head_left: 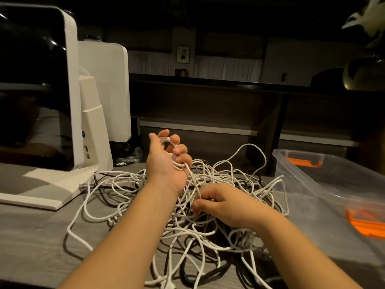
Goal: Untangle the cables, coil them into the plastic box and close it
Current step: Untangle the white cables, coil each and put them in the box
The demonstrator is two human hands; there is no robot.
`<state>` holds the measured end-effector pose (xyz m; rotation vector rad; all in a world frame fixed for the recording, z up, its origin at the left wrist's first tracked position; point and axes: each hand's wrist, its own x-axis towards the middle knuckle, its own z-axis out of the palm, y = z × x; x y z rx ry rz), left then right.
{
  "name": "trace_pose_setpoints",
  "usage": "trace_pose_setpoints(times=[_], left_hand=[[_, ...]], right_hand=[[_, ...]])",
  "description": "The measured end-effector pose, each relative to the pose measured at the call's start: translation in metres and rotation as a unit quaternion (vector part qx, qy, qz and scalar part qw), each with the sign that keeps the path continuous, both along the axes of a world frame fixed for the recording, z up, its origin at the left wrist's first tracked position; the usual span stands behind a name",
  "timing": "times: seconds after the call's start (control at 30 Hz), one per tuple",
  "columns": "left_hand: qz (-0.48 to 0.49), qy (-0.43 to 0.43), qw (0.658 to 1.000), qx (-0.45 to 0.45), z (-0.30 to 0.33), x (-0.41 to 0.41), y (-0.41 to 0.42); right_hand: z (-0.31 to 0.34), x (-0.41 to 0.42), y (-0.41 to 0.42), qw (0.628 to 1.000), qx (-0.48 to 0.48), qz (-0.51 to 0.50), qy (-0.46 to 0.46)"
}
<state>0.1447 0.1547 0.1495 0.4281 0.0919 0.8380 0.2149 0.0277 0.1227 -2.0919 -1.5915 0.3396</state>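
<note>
A big tangle of white cables [208, 228], with some black cables [210, 272] mixed in, lies on the grey table in front of me. My left hand [164, 161] is raised palm up above the pile, and loops of white cable are wound around its curled fingers. My right hand [225, 205] sits lower on the pile and pinches a white strand that runs up to the left hand. The clear plastic box [325, 184] with orange latches [304, 162] stands open at the right, and nothing shows inside it.
A white monitor [39, 90] on a stand [62, 184] fills the left side, with a second white screen [108, 88] behind it. A dark bench or counter [208, 105] runs behind the table. A dark round object [364, 74] sits at the far right.
</note>
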Motion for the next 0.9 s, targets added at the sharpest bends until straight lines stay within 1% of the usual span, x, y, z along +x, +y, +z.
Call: trace_pose_setpoints(times=[0.07, 0.1, 0.13, 0.17, 0.2, 0.23, 0.27, 0.3, 0.33, 0.37, 0.4, 0.43, 0.53, 0.6, 0.67, 0.77, 0.9], left_hand=[[-0.017, -0.021, 0.999, -0.019, -0.001, -0.002, 0.006], [-0.023, -0.029, 0.999, -0.026, -0.001, -0.003, 0.008], [-0.024, -0.034, 0.999, -0.032, -0.001, -0.004, 0.011], [-0.023, -0.036, 0.998, -0.035, -0.001, -0.004, 0.013], [-0.021, -0.036, 0.999, -0.035, 0.000, -0.005, 0.014], [-0.020, -0.035, 0.999, -0.033, 0.000, -0.005, 0.014], [-0.022, -0.033, 0.999, -0.029, 0.000, -0.005, 0.013], [-0.026, -0.031, 0.999, -0.026, 0.000, -0.004, 0.011], [-0.032, -0.026, 0.999, -0.021, 0.000, -0.004, 0.010], [-0.035, -0.020, 0.999, -0.018, 0.000, -0.003, 0.008], [-0.034, -0.013, 0.999, -0.017, -0.001, -0.002, 0.007], [-0.028, -0.006, 0.999, -0.018, -0.001, -0.001, 0.007], [0.006, 0.006, 1.000, -0.030, 0.000, -0.003, 0.009], [0.024, 0.011, 0.999, -0.032, 0.000, -0.004, 0.011], [0.034, 0.012, 0.999, -0.035, 0.000, -0.005, 0.012], [0.054, 0.006, 0.997, -0.056, -0.001, -0.005, 0.011], [0.071, -0.014, 0.992, -0.108, -0.002, -0.006, 0.013]], right_hand=[[-0.001, 0.001, 0.001, 0.998, 0.004, -0.017, -0.061], [-0.001, 0.003, 0.001, 0.995, 0.031, -0.047, -0.077], [-0.001, 0.006, 0.000, 0.989, 0.086, -0.086, -0.082], [-0.002, 0.009, 0.000, 0.975, 0.169, -0.125, -0.070], [-0.002, 0.012, 0.000, 0.952, 0.264, -0.149, -0.033], [0.000, 0.015, -0.001, 0.922, 0.353, -0.152, 0.039], [0.003, 0.016, -0.002, 0.886, 0.420, -0.135, 0.140], [0.005, 0.016, -0.003, 0.851, 0.453, -0.109, 0.244], [0.006, 0.016, -0.004, 0.823, 0.462, -0.090, 0.317], [0.006, 0.017, -0.004, 0.813, 0.458, -0.087, 0.347], [0.005, 0.019, -0.005, 0.820, 0.447, -0.098, 0.343], [0.004, 0.021, -0.006, 0.834, 0.439, -0.116, 0.314], [0.003, 0.024, -0.010, 0.892, 0.396, -0.142, 0.163], [0.001, 0.024, -0.011, 0.927, 0.333, -0.142, 0.095], [-0.001, 0.023, -0.012, 0.953, 0.260, -0.149, 0.039], [0.001, 0.023, -0.014, 0.970, 0.188, -0.150, -0.031], [0.006, 0.018, -0.016, 0.978, 0.140, -0.117, -0.105]])
